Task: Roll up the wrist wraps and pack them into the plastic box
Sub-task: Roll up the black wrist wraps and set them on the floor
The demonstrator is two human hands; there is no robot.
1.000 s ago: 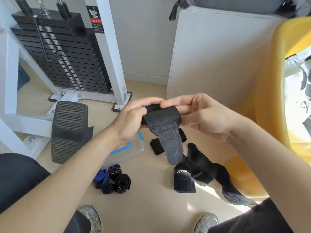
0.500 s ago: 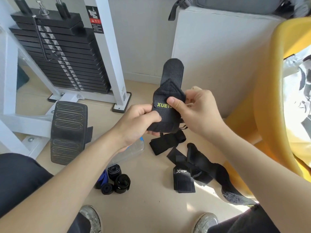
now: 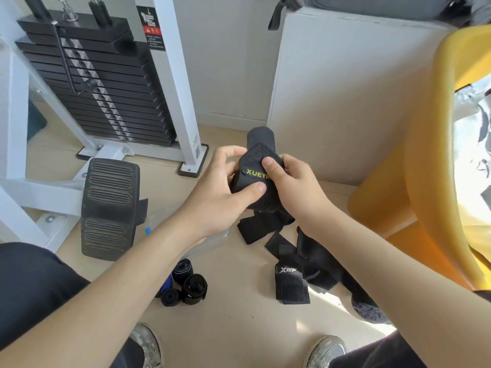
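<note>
A weight stack (image 3: 101,83) is seen beyond the left hand (image 3: 223,192). The plastic box (image 3: 212,243) is half hidden under that wrist. Loose wraps (image 3: 305,258) are spread below the right hand (image 3: 295,187). 1 black wrist wrap (image 3: 255,176) is gripped by both hands, and rolled wraps (image 3: 186,285) are seen below the left forearm.

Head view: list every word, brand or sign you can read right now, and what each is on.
"XUEYI", yellow-green, on the held wrist wrap; the right hand covers whatever follows.
"XTEP", white, on the flat wrap on the floor; last letter unclear.
Warning sticker on the white post: too small to read.
</note>
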